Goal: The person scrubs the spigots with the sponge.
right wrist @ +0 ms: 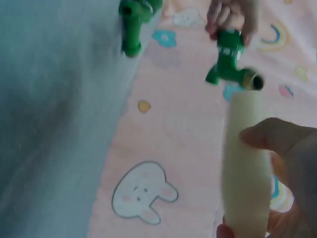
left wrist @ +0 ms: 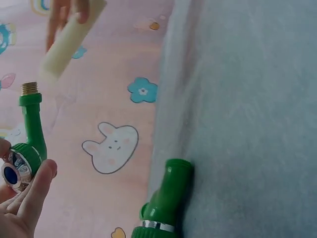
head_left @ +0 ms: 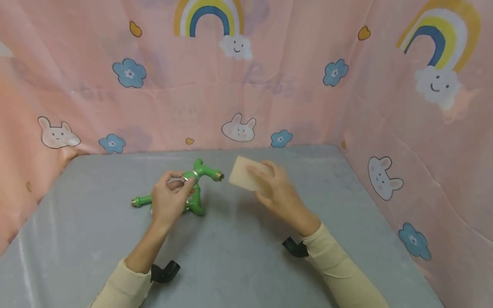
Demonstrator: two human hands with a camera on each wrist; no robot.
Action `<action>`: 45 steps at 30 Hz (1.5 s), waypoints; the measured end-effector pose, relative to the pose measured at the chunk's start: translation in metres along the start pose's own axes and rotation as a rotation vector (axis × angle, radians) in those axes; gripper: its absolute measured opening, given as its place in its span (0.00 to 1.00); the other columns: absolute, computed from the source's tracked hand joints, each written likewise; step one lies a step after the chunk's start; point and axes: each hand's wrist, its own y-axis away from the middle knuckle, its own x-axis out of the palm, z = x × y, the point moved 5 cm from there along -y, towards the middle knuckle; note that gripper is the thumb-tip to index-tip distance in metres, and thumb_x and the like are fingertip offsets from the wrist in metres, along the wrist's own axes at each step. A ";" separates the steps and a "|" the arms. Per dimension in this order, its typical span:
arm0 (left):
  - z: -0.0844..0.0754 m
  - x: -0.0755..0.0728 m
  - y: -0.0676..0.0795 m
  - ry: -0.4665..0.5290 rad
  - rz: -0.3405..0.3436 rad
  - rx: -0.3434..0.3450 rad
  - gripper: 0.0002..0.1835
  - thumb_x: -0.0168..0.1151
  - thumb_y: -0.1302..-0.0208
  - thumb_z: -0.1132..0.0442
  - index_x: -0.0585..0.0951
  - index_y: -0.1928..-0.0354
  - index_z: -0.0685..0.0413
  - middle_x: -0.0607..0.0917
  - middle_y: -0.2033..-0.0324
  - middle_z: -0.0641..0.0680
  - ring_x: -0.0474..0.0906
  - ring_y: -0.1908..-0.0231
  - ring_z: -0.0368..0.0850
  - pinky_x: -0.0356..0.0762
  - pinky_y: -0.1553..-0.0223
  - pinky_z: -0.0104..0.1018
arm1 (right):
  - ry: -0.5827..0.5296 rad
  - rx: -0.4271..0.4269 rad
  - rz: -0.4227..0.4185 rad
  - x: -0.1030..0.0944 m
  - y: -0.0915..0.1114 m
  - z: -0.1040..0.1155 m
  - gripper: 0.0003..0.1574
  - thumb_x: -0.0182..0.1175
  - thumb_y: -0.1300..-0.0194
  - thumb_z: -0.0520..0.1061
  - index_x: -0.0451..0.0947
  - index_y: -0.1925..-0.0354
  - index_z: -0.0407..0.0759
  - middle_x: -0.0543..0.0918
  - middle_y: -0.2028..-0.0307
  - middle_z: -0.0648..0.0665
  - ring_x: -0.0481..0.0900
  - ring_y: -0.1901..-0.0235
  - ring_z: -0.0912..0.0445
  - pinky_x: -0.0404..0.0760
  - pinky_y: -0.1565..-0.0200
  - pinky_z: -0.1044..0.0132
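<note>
My left hand pinches a green tap with a brass threaded end, held up above the table and pointing right. In the left wrist view the thumb and fingers grip the tap's body around its silvery collar. A second green tap lies on the table behind and below the left hand, partly hidden by it. My right hand holds a cream sponge block in the air, its near edge a short way from the threaded end. Thumb and fingers press its opposite faces in the right wrist view.
A grey cloth covers the table. Pink printed curtain stands along the back and sides. Black curved pieces show beside both wrists.
</note>
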 end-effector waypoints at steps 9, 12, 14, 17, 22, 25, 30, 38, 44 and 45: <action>0.002 0.020 0.003 0.382 0.254 -0.197 0.15 0.59 0.27 0.66 0.70 0.44 0.65 0.91 0.58 0.59 0.90 0.62 0.39 0.88 0.53 0.35 | -0.419 -0.104 0.026 0.002 0.005 0.022 0.44 0.64 0.33 0.40 0.61 0.23 0.50 0.67 0.32 0.36 0.71 0.43 0.43 0.78 0.52 0.54; 0.003 0.018 0.003 0.473 0.259 -0.263 0.12 0.58 0.25 0.63 0.71 0.46 0.57 0.91 0.67 0.45 0.90 0.62 0.37 0.87 0.52 0.32 | -0.422 -0.104 0.052 0.006 0.006 0.027 0.42 0.64 0.33 0.40 0.63 0.24 0.51 0.66 0.32 0.36 0.70 0.41 0.43 0.78 0.50 0.54; 0.003 0.015 0.002 0.546 0.255 -0.291 0.09 0.56 0.24 0.61 0.71 0.49 0.54 0.91 0.68 0.43 0.90 0.62 0.37 0.86 0.52 0.30 | -0.389 -0.078 0.055 0.006 0.005 0.024 0.41 0.66 0.34 0.39 0.66 0.26 0.51 0.67 0.33 0.36 0.70 0.40 0.43 0.79 0.49 0.53; 0.002 0.011 0.001 0.638 0.280 -0.296 0.06 0.53 0.22 0.59 0.72 0.51 0.51 0.91 0.64 0.43 0.90 0.61 0.36 0.86 0.52 0.29 | -0.327 -0.037 0.063 0.004 0.004 0.017 0.40 0.67 0.36 0.38 0.68 0.27 0.50 0.68 0.34 0.35 0.71 0.40 0.42 0.80 0.49 0.52; 0.000 0.013 0.001 0.653 0.394 -0.247 0.06 0.52 0.22 0.61 0.72 0.48 0.47 0.90 0.62 0.42 0.88 0.58 0.36 0.85 0.48 0.31 | -0.362 -0.028 0.045 -0.002 0.003 0.009 0.42 0.63 0.32 0.40 0.61 0.24 0.49 0.67 0.34 0.35 0.71 0.42 0.42 0.78 0.49 0.52; -0.002 0.020 0.004 0.619 0.489 -0.221 0.09 0.54 0.23 0.66 0.72 0.47 0.46 0.89 0.62 0.42 0.87 0.56 0.35 0.84 0.46 0.32 | -0.412 -0.078 0.019 -0.007 0.004 0.014 0.41 0.60 0.29 0.42 0.59 0.23 0.49 0.67 0.32 0.36 0.71 0.43 0.44 0.76 0.48 0.51; -0.004 0.028 0.009 0.633 0.584 -0.186 0.11 0.55 0.25 0.69 0.71 0.46 0.47 0.89 0.55 0.44 0.87 0.54 0.36 0.84 0.45 0.32 | -0.420 -0.164 0.025 -0.003 0.007 0.027 0.39 0.60 0.29 0.43 0.62 0.24 0.54 0.68 0.32 0.38 0.70 0.41 0.46 0.77 0.48 0.53; 0.000 0.026 0.008 0.654 0.505 -0.202 0.11 0.52 0.24 0.69 0.71 0.46 0.48 0.90 0.58 0.44 0.88 0.54 0.37 0.84 0.47 0.28 | -0.373 -0.115 0.037 0.007 0.007 0.030 0.41 0.63 0.32 0.40 0.63 0.24 0.55 0.65 0.31 0.34 0.69 0.38 0.40 0.80 0.50 0.48; 0.002 0.020 0.004 0.668 0.413 -0.210 0.14 0.54 0.25 0.70 0.71 0.44 0.48 0.89 0.59 0.45 0.88 0.54 0.38 0.84 0.50 0.26 | -0.388 -0.095 0.082 0.010 0.008 0.029 0.39 0.61 0.30 0.41 0.64 0.24 0.51 0.67 0.32 0.36 0.71 0.41 0.43 0.78 0.49 0.51; 0.002 0.020 0.004 0.671 0.407 -0.218 0.14 0.54 0.25 0.70 0.71 0.43 0.48 0.89 0.58 0.45 0.88 0.54 0.38 0.84 0.50 0.26 | -0.397 -0.087 0.097 0.010 0.009 0.029 0.39 0.61 0.30 0.41 0.64 0.24 0.51 0.68 0.32 0.37 0.72 0.42 0.44 0.78 0.49 0.52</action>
